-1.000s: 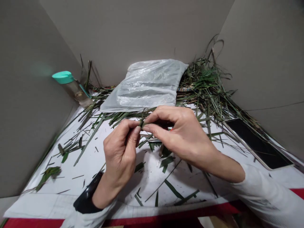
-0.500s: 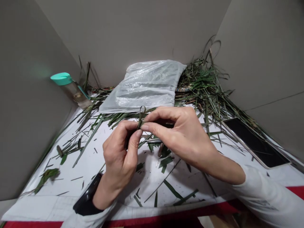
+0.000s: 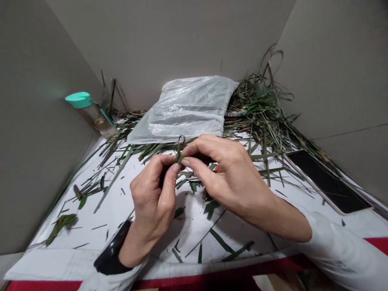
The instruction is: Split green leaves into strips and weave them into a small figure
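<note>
Between my fingertips is a small looped strip of green leaf, its loop standing up above the pinch. My left hand, with a black watch at the wrist, grips it from the left between thumb and index finger. From the right, the thumb and index finger of my right hand close on the same piece. Fingers cover its lower part. Below the hands, a thin metal-tipped tool lies among leaf scraps, partly hidden by my right hand.
A white plastic bag lies at the back over long leaf strips. More leaves are heaped at the back right, near a phone. A bottle with a turquoise lid stands at the left. Cut scraps are scattered across the white sheet.
My right hand has shifted slightly, its knuckles a little further left, and a bit of orange-red now shows beneath it. Both hands still pinch the looped leaf strip.
</note>
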Demonstrator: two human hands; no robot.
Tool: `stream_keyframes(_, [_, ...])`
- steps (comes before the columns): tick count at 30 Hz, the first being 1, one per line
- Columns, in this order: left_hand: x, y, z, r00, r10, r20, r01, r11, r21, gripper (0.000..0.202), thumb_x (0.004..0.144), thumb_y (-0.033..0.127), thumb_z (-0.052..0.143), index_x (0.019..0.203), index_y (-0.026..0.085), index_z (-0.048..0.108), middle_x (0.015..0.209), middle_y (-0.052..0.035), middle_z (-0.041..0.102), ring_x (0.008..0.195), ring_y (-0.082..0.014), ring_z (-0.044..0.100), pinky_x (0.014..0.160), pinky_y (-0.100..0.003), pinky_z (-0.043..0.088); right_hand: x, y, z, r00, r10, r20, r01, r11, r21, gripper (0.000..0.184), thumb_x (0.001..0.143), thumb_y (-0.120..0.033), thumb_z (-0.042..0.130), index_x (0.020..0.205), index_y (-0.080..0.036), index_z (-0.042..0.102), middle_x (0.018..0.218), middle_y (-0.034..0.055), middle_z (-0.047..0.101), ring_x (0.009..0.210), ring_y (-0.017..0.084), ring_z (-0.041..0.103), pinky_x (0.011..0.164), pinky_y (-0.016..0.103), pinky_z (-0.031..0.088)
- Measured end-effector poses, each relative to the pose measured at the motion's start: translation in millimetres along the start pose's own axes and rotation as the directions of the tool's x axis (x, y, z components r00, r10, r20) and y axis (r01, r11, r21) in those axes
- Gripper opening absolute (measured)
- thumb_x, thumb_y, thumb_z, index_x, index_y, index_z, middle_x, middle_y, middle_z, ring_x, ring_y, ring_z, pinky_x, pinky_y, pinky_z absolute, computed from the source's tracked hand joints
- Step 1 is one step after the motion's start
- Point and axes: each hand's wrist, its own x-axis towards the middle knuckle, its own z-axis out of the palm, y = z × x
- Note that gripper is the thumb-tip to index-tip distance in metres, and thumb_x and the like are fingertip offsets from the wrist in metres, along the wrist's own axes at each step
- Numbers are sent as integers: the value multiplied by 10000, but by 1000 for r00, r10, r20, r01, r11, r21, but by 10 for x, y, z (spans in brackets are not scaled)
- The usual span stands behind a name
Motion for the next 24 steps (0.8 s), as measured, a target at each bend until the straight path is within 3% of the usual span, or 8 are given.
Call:
stream_keyframes(8, [5, 1, 23, 999, 38, -18, -37, 998, 46, 57, 915, 195, 606, 925, 233, 647, 758, 49, 647, 640, -99, 570, 608, -228, 453, -16, -1, 23, 999, -49, -3, 48, 995, -92, 125, 915, -88, 554, 850, -128, 653, 843, 53, 666, 810, 165, 589, 765, 294, 438])
stream_keyframes(16, [6, 21, -5, 1000, -16, 2, 16, 999, -51, 65, 902, 231, 631, 911, 241, 694, 740, 42, 657, 622, -109, 564, 602, -243, 455, 3, 13, -35, 994, -107, 16, 108, 981, -160, 149, 927, -107, 527, 835, -141, 639, 817, 59, 647, 788, 181, 564, 720, 311, 429])
stream_keyframes(24, [22, 23, 1, 999, -16, 44, 18, 998, -52, 76, 896, 217, 625, 922, 229, 696, 801, 9, 698, 692, -144, 603, 652, -274, 480, 0, 46, -35, 982, -172, 79, 184, 964, -190, 223, 870, -22, 486, 858, -154, 665, 863, 78, 672, 835, 206, 569, 769, 338, 450])
